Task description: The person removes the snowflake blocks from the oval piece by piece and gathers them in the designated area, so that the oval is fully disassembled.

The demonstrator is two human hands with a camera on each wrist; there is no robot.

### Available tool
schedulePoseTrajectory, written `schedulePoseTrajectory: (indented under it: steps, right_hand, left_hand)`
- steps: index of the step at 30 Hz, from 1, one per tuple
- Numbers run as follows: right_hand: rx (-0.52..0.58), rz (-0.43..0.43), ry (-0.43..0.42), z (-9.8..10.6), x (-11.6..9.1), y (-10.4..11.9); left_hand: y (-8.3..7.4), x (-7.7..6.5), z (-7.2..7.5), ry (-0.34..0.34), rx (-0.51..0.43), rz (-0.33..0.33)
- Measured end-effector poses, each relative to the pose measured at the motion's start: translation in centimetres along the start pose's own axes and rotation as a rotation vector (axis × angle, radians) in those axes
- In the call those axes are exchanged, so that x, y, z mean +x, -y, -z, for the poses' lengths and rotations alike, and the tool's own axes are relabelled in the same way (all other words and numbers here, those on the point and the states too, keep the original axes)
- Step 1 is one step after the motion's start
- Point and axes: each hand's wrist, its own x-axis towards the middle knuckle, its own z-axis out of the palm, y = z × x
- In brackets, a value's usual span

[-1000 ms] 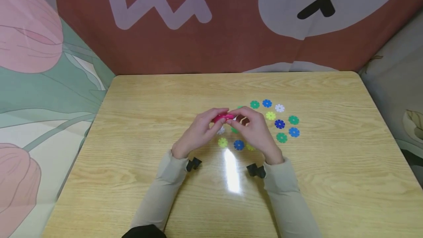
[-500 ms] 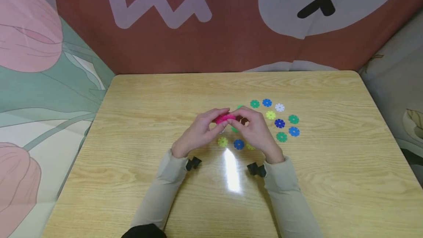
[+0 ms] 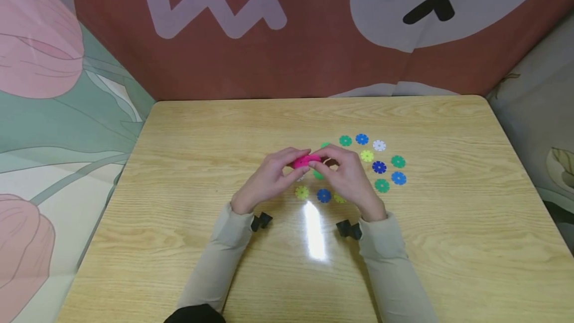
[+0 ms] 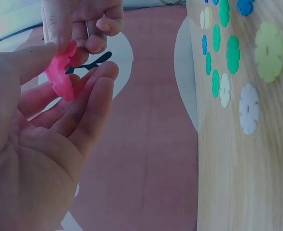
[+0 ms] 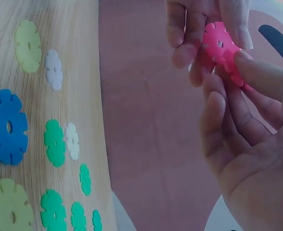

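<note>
My left hand (image 3: 269, 176) and right hand (image 3: 347, 176) meet above the table, both pinching pink snowflake discs (image 3: 304, 161) between thumb and fingers. The pink plastic (image 5: 220, 43) has notched edges and a small hole in the right wrist view. A second pink part sits against it near the right thumb, so it looks like two discs joined; fingers hide part of the joint. In the left wrist view the left thumb presses on the pink plastic (image 4: 60, 77) from one side, with the other fingers extended beyond it.
Loose snowflake discs lie flat on the wooden table (image 3: 179, 163), under and right of the hands. Among them are a blue disc (image 3: 324, 196), a yellow disc (image 3: 302, 192), a green disc (image 3: 382, 186) and a white disc (image 3: 379, 145). A printed cloth (image 3: 269, 69) stands behind the table.
The pink discs have tilted, so more of their flat face shows in the head view. Both hands keep their pinch and stay nearly in place; the loose discs lie as before.
</note>
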Motion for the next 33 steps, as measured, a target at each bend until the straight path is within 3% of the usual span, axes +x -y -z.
schedulePoseTrajectory:
  steps: [11,33]
  right_hand:
    - [-0.024,-0.002,-0.008,0.1,-0.13,0.01]
    - [-0.081,0.273,-0.123,-0.61,-0.08,-0.37]
  left_hand:
    - [0.07,-0.08,-0.07,0.028,-0.023,-0.012]
    - [-0.16,-0.1,0.0,-0.001,-0.028,-0.019]
